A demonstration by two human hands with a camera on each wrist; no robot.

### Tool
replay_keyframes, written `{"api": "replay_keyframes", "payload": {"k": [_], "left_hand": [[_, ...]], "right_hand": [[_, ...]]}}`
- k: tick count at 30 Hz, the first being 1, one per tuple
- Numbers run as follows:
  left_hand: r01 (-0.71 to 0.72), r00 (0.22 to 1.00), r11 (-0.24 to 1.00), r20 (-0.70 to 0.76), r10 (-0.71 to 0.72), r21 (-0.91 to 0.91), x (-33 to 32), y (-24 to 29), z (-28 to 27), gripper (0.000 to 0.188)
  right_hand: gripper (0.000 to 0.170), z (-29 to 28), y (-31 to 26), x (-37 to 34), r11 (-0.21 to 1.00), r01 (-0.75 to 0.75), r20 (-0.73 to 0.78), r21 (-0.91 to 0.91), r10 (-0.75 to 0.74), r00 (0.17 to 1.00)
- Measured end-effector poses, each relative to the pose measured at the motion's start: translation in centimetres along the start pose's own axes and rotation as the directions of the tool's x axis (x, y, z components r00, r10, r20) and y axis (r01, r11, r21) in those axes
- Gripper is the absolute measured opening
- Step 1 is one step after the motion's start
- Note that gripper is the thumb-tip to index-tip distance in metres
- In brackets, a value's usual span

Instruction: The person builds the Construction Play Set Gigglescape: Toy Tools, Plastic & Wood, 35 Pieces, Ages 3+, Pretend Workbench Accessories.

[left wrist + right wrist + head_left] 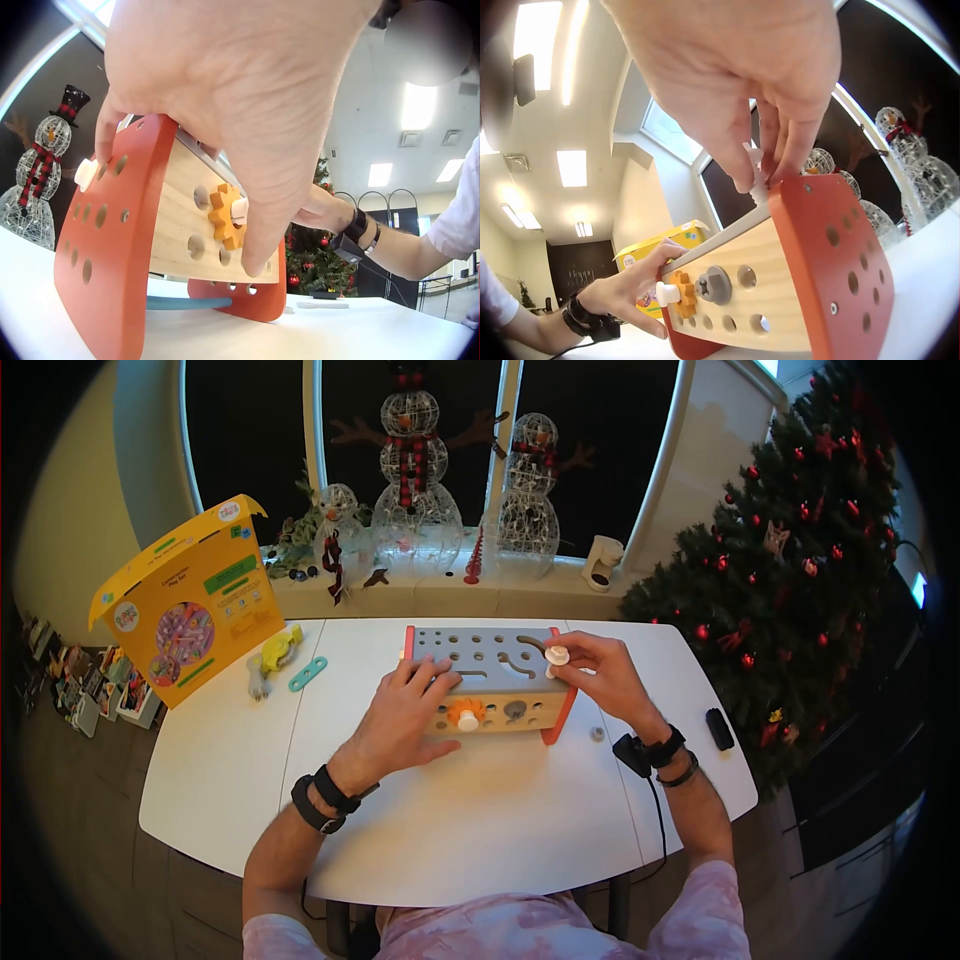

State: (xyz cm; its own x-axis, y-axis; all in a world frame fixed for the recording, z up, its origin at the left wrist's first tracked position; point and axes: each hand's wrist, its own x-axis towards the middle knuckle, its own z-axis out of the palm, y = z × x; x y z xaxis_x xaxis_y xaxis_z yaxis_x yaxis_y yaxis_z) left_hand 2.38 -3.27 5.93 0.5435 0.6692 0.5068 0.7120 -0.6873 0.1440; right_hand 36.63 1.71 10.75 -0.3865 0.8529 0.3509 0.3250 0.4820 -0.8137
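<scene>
At the centre of the head view we see a wooden toy stand, grey on top with red ends, upright on the white bench. Over its left part lies the left hand, fingers spread on the grey top, thumb down by the front. At the stand's upper right, the right hand has its grip pinching a white screw; whether the tip sits in a hole we cannot tell. On the front we find an orange gear with a white peg at its middle and, to the right, a grey bolt head. Left of the stand we see a teal strip and a yellow box.
</scene>
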Motion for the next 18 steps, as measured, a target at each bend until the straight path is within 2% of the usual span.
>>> {"api": "replay_keyframes", "payload": {"k": [4,6,9,10,12,15,18], "left_hand": [[-0.001,1.0,1.0,-0.008,0.001,-0.005,0.1,0.1,-0.1,0.087],[0.002,1.0,1.0,-0.007,-0.002,-0.001,0.1,0.1,0.0,0.087],[0.006,1.0,1.0,-0.003,-0.006,0.002,0.1,0.1,-0.1,0.087],[0.005,1.0,1.0,0.0,-0.005,0.002,0.1,0.2,-0.1,0.087],[0.009,1.0,1.0,0.003,-0.009,0.002,0.1,0.2,-0.1,0.087],[0.012,1.0,1.0,0.007,-0.012,-0.001,0.0,0.2,-0.1,0.086],[0.011,1.0,1.0,0.004,-0.011,-0.005,0.0,0.1,-0.1,0.086]], "right_hand": [[0.032,0.4,0.3,0.3,0.997,0.046,-0.021,-0.062,-0.048,0.999],[0.03,0.7,0.4,0.4,0.958,0.174,-0.021,-0.228,-0.184,0.983],[0.027,0.8,0.4,0.6,0.934,0.202,-0.022,-0.296,-0.218,0.976],[0.027,0.8,0.4,0.6,0.933,0.203,-0.023,-0.297,-0.22,0.975],[0.025,1.0,0.2,0.8,0.955,0.112,-0.016,-0.276,-0.121,0.993],[0.024,1.0,-0.9,0.8,0.937,0.095,-0.01,-0.335,-0.104,0.995],[0.022,1.1,-1.0,0.8,0.954,0.085,-0.022,-0.287,-0.095,0.995]]}}
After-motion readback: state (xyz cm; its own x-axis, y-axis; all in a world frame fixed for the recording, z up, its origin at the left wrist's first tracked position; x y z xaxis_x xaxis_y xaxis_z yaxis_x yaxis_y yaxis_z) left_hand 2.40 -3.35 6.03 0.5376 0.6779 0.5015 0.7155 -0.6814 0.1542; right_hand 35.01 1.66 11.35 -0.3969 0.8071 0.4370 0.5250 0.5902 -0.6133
